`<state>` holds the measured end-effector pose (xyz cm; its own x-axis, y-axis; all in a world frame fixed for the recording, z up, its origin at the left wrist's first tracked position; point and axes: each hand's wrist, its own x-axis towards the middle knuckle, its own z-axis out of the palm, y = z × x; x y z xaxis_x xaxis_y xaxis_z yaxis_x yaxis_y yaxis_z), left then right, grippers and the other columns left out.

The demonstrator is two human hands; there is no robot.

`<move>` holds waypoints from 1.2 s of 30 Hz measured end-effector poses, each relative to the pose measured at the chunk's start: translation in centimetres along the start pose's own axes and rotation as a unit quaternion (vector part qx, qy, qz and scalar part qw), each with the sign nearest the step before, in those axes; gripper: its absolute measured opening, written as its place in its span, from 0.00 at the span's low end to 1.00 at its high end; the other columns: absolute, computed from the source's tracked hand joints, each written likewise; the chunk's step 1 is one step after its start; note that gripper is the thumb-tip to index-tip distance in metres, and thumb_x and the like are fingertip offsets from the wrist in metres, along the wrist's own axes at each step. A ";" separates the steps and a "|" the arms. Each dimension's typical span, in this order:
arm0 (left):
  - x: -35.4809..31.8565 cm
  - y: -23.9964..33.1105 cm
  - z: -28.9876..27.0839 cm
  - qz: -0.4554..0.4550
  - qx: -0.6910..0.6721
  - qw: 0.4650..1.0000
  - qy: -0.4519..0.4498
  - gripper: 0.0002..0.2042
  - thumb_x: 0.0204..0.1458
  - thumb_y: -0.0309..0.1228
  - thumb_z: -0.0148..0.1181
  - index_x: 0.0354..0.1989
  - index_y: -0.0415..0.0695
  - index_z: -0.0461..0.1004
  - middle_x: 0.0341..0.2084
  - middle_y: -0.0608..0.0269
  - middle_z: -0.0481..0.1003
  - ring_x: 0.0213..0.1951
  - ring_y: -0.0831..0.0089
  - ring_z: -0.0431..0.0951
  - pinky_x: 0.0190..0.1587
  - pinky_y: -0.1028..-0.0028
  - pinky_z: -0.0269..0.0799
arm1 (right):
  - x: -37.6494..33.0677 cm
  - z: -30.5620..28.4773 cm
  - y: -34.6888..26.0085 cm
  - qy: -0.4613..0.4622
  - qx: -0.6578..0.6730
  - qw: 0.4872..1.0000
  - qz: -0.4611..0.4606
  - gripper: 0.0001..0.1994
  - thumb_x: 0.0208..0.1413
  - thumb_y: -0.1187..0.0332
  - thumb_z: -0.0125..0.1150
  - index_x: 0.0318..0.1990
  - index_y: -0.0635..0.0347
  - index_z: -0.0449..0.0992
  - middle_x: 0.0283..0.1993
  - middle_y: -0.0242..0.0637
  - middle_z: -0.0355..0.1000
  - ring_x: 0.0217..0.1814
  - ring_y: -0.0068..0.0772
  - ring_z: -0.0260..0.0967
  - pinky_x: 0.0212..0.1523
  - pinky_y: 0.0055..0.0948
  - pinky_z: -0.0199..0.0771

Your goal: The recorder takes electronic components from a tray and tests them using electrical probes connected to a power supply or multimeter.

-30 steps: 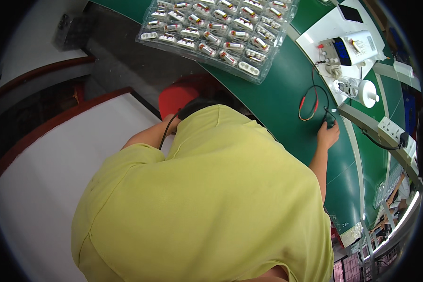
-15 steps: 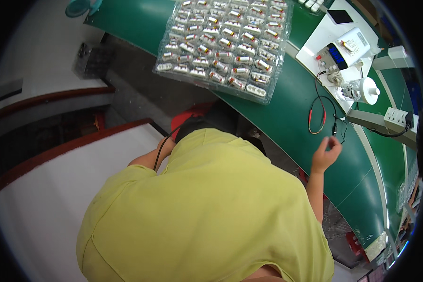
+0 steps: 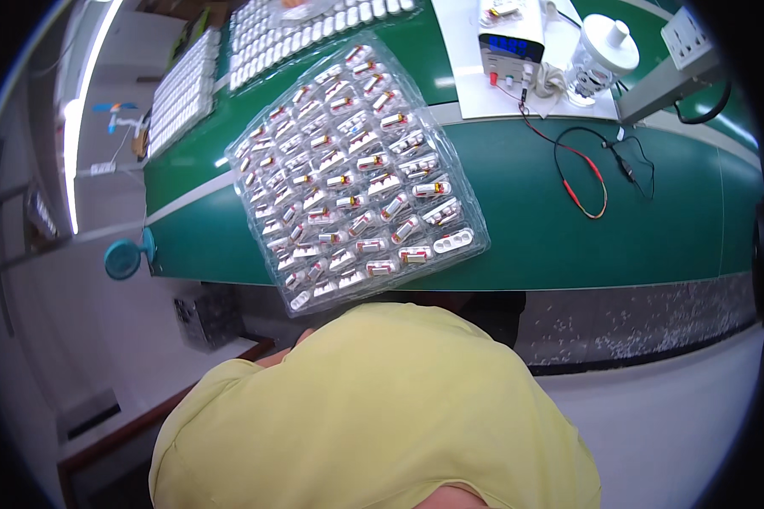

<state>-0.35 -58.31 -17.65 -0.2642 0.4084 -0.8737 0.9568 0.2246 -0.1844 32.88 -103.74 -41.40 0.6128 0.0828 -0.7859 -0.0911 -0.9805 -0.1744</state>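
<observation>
Neither of my hands shows; a sliver of my left arm (image 3: 273, 360) appears beside my yellow-green shirt (image 3: 382, 399), and its fingers are hidden. Directly ahead, a clear plastic tray (image 3: 475, 227) lies tilted on the green bench, its near left corner reaching past the front edge. Small white parts and silver cylinders with red and yellow ends fill its pockets. Right of it, a red-and-black test lead (image 3: 587, 161) loops over the bench and runs to a white power supply (image 3: 511, 64) with a lit blue display. A thin black cable (image 3: 626, 168) lies beside the lead.
White trays of rounded white pieces (image 3: 335, 32) stand farther back and at the far left (image 3: 182, 97). A lidded clear jar (image 3: 586, 81) stands near a metal post with a socket block (image 3: 688, 41). A teal round object (image 3: 126, 259) juts from the left bench edge. White bits litter the floor (image 3: 603, 327).
The view has swung to the right, so the bench edge now runs nearly level. My right hand, earlier above the bench near the black cable, and my left hand have gone out of sight.
</observation>
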 end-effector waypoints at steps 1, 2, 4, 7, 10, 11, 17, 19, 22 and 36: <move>0.7 0.0 -1.3 -0.002 0.005 1.000 -0.001 0.16 0.51 0.44 0.53 0.37 0.47 0.79 0.32 0.60 0.78 0.33 0.64 0.77 0.38 0.63 0.71 | -0.9 1.8 0.1 -0.018 0.002 1.000 0.020 0.11 0.51 0.64 0.51 0.30 0.61 0.77 0.33 0.52 0.75 0.38 0.54 0.74 0.40 0.45 0.73; 1.3 0.2 -2.5 -0.005 0.008 1.000 -0.001 0.15 0.51 0.44 0.53 0.37 0.47 0.79 0.32 0.60 0.78 0.33 0.65 0.77 0.38 0.63 0.71 | -1.6 3.3 -0.4 -0.029 0.005 0.999 0.034 0.11 0.51 0.64 0.51 0.30 0.61 0.77 0.33 0.52 0.75 0.38 0.54 0.74 0.40 0.45 0.73; 2.1 0.7 -4.4 -0.012 0.010 1.000 0.004 0.15 0.51 0.45 0.53 0.37 0.47 0.78 0.32 0.60 0.78 0.33 0.65 0.77 0.37 0.63 0.71 | -2.5 5.6 -1.7 -0.043 0.021 0.997 0.056 0.11 0.51 0.64 0.51 0.31 0.61 0.77 0.33 0.52 0.75 0.38 0.54 0.74 0.40 0.45 0.73; 2.1 1.6 -5.8 -0.031 0.009 0.999 0.021 0.15 0.52 0.45 0.53 0.37 0.48 0.78 0.31 0.61 0.77 0.32 0.66 0.76 0.36 0.64 0.71 | -1.8 7.8 -3.7 -0.058 0.047 0.994 0.077 0.12 0.51 0.64 0.51 0.31 0.61 0.77 0.34 0.52 0.75 0.39 0.54 0.73 0.40 0.45 0.73; 1.9 2.8 -5.8 -0.049 0.011 0.998 0.041 0.15 0.52 0.45 0.52 0.37 0.48 0.77 0.30 0.61 0.77 0.31 0.66 0.76 0.35 0.64 0.70 | 0.0 9.8 -4.4 -0.068 0.066 0.992 0.088 0.12 0.51 0.64 0.51 0.31 0.61 0.78 0.34 0.52 0.75 0.39 0.54 0.73 0.40 0.45 0.73; 1.6 3.2 -5.6 -0.055 0.008 0.997 0.044 0.15 0.52 0.45 0.52 0.37 0.48 0.77 0.30 0.62 0.77 0.31 0.67 0.76 0.34 0.65 0.70 | 0.7 10.3 -4.5 -0.071 0.070 0.991 0.090 0.12 0.52 0.64 0.51 0.31 0.61 0.78 0.34 0.52 0.75 0.39 0.54 0.73 0.40 0.45 0.73; 0.9 5.6 -4.8 -0.070 0.006 0.995 0.067 0.15 0.53 0.46 0.52 0.38 0.49 0.76 0.29 0.63 0.76 0.30 0.68 0.75 0.32 0.66 0.70 | 3.3 11.9 -4.9 -0.086 0.088 0.988 0.091 0.12 0.52 0.64 0.50 0.32 0.61 0.78 0.35 0.52 0.75 0.39 0.54 0.73 0.41 0.45 0.73; 0.8 5.9 -4.5 -0.067 0.001 0.995 0.068 0.15 0.53 0.46 0.52 0.38 0.50 0.76 0.28 0.63 0.76 0.29 0.69 0.75 0.32 0.66 0.70 | 3.7 11.7 -5.0 -0.090 0.087 0.989 0.084 0.12 0.52 0.64 0.50 0.32 0.61 0.78 0.35 0.53 0.75 0.39 0.54 0.73 0.41 0.45 0.73; 0.7 5.8 -4.0 -0.061 -0.010 0.996 0.069 0.15 0.53 0.46 0.52 0.38 0.50 0.75 0.28 0.64 0.75 0.29 0.69 0.74 0.31 0.66 0.69 | 4.3 10.8 -5.1 -0.095 0.080 0.990 0.067 0.12 0.52 0.64 0.50 0.32 0.61 0.78 0.35 0.53 0.75 0.40 0.54 0.73 0.41 0.45 0.73; 7.4 -0.5 -1.3 0.019 -0.206 0.975 0.083 0.14 0.54 0.47 0.50 0.39 0.52 0.73 0.25 0.66 0.73 0.25 0.72 0.72 0.26 0.69 0.68 | 12.5 -0.3 -6.6 -0.072 -0.137 0.970 -0.189 0.13 0.52 0.64 0.49 0.34 0.61 0.78 0.37 0.54 0.74 0.41 0.54 0.73 0.43 0.44 0.74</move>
<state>-2.93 -54.22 -23.43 -0.2776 0.5540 -0.7849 0.8457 0.5285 0.0740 41.40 -96.32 -49.90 0.4433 0.4508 -0.7748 0.3429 -0.8839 -0.3181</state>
